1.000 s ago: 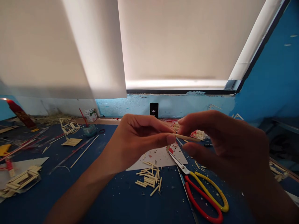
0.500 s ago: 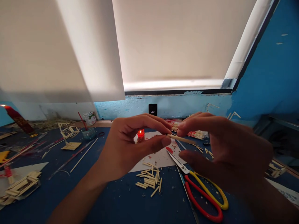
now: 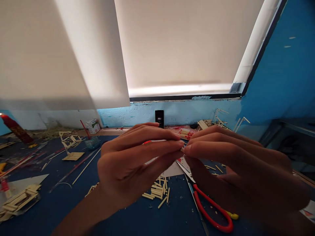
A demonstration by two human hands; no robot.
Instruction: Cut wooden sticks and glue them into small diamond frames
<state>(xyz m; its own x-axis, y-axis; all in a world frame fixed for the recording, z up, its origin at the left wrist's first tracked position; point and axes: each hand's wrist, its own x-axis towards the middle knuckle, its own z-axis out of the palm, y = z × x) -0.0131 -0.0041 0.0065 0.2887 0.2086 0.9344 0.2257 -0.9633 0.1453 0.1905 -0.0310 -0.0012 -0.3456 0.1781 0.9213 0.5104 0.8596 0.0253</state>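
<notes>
Okay so the bare left hand comes in on an uncovered forearm slanting up from near left, fingers stretched right and lightly arched, thumb tucked underneath in a pinch. The bare right hand pretty much mirrors it, fingers curved over toward the left, thumb below, its wrist at near right in shadow. Both sets of fingertips basically meet mid-scene, pinched super close together.

The right hand hides the yellow scissor handle (mostly)
</notes>
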